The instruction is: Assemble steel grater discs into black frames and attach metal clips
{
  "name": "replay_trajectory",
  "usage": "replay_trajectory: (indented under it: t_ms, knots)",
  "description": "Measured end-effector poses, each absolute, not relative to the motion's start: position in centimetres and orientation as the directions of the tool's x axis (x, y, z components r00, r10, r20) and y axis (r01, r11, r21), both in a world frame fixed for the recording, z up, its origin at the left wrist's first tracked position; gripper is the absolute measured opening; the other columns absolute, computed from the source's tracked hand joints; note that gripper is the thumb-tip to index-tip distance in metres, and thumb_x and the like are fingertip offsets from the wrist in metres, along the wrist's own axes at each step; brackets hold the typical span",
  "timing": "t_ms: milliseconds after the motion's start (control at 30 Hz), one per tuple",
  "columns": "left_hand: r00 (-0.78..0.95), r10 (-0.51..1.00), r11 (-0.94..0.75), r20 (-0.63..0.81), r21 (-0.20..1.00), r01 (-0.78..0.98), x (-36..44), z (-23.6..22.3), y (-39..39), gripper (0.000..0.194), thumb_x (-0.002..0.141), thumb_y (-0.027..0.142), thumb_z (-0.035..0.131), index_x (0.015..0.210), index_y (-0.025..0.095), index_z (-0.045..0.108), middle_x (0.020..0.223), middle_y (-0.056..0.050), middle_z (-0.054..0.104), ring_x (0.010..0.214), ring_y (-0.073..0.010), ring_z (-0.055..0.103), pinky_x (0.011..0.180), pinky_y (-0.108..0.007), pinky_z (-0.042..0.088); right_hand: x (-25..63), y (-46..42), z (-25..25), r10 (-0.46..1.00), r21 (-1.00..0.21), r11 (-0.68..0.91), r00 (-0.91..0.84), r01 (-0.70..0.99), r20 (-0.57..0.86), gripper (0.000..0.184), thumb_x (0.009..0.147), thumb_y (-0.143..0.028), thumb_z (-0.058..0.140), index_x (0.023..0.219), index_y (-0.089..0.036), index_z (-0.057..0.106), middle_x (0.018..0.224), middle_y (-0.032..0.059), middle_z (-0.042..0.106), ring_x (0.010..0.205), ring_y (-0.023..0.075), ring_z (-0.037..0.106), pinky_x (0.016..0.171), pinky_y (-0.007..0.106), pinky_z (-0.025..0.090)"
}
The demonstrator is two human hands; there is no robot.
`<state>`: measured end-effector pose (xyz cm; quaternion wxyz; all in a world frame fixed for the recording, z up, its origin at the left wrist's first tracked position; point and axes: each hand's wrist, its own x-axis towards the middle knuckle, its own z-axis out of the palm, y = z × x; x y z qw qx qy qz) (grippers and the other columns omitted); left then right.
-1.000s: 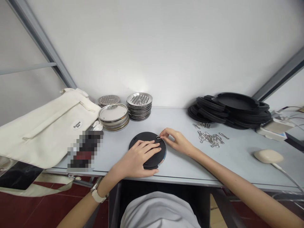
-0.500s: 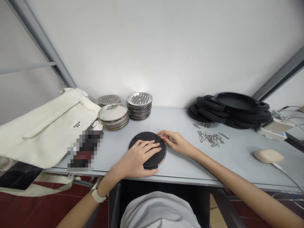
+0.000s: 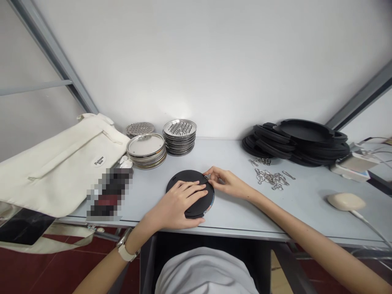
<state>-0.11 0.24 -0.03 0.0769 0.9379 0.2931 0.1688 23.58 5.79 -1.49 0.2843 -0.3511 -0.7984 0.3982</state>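
Observation:
A round black disc (image 3: pixel 183 180) lies flat on the grey table (image 3: pixel 226 212) in front of me. My left hand (image 3: pixel 177 202) rests on top of it with fingers stretched flat, holding it down. My right hand (image 3: pixel 227 182) is at the disc's far right edge, its thumb and forefinger pinched on a small metal ring clip (image 3: pixel 206 177) set against the rim. A coloured strip shows along the disc's right edge.
Loose metal clips (image 3: pixel 271 177) lie to the right, with a heap of black rings (image 3: pixel 295 141) behind them. Stacks of metal lids (image 3: pixel 147 150) and perforated discs (image 3: pixel 179 135) stand at the back left, beside a cream bag (image 3: pixel 58 163). A beige mouse (image 3: pixel 346 201) sits far right.
My right hand's fingertips shifted slightly along the disc's rim, staying pinched on the small clip. My left hand has stayed still on the disc.

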Motion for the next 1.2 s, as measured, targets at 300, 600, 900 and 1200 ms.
replay_trajectory:
  t_ms: [300,600,900,1200]
  knots:
    - [0.775,0.569,-0.821,0.274,0.240,0.517,-0.16,0.00,0.27,0.063,0.078,0.045,0.062,0.135,0.025,0.042,0.140,-0.007,0.046,0.131,-0.0276,0.038,0.106,-0.043,0.030,23.68,5.84,-1.47,0.785,-0.838,0.434,-0.594,0.330,0.173,0.024,0.089,-0.036,0.050,0.106,-0.019,0.054,0.068,-0.0037,0.052,0.063,0.0107,0.046,0.062,0.024,0.040]
    - [0.773,0.573,-0.818,0.273,0.245,0.520,-0.16,-0.03,0.26,0.063,0.078,0.044,0.062,0.135,0.024,0.042,0.140,-0.006,0.046,0.132,-0.0272,0.037,0.106,-0.042,0.028,23.73,5.93,-1.67,0.775,-0.835,0.442,-0.608,0.328,0.171,0.025,0.090,-0.036,0.050,0.108,-0.019,0.052,0.067,-0.0046,0.050,0.062,0.0102,0.044,0.060,0.022,0.037]
    - [0.774,0.578,-0.813,0.258,0.253,0.524,-0.19,0.00,0.24,0.063,0.079,0.045,0.061,0.136,0.025,0.042,0.142,-0.006,0.045,0.133,-0.0271,0.035,0.107,-0.043,0.027,23.66,5.83,-1.63,0.775,-0.814,0.464,-0.605,0.349,0.182,0.024,0.090,-0.034,0.049,0.109,-0.019,0.051,0.067,-0.0052,0.049,0.061,0.0098,0.043,0.059,0.022,0.036]
    - [0.773,0.574,-0.818,0.270,0.238,0.524,-0.21,0.03,0.26,0.064,0.078,0.045,0.062,0.135,0.025,0.042,0.140,-0.005,0.046,0.132,-0.0259,0.037,0.106,-0.042,0.029,23.74,5.90,-1.75,0.772,-0.766,0.505,-0.604,0.397,0.196,0.022,0.089,-0.026,0.049,0.109,-0.018,0.050,0.068,-0.0054,0.049,0.061,0.0092,0.044,0.059,0.021,0.035]
